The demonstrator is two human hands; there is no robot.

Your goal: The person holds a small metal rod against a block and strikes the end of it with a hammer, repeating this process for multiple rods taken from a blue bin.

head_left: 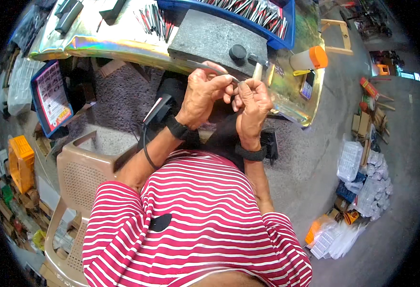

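In front of my chest, at the near edge of the table, both hands meet on a thin grey stick-like piece (235,80). My left hand (204,91) pinches it between thumb and fingers, and part of its length shows beyond those fingers. The fingertips of my right hand (253,101) are closed on its other end. Its exact kind is too small to make out. Just beyond my hands lies a grey stone block (205,36) bearing a round black cap (237,52). A small black cylinder (257,59) and a pale stub (258,71) sit by my right fingers.
A blue tray (290,28) full of slender red, black and white pen-like pieces stands behind the block. More such pieces (155,23) lie to its left. Rightward are an orange-capped bottle (310,58) and a phone (307,86). A beige plastic chair (85,167) stands at left.
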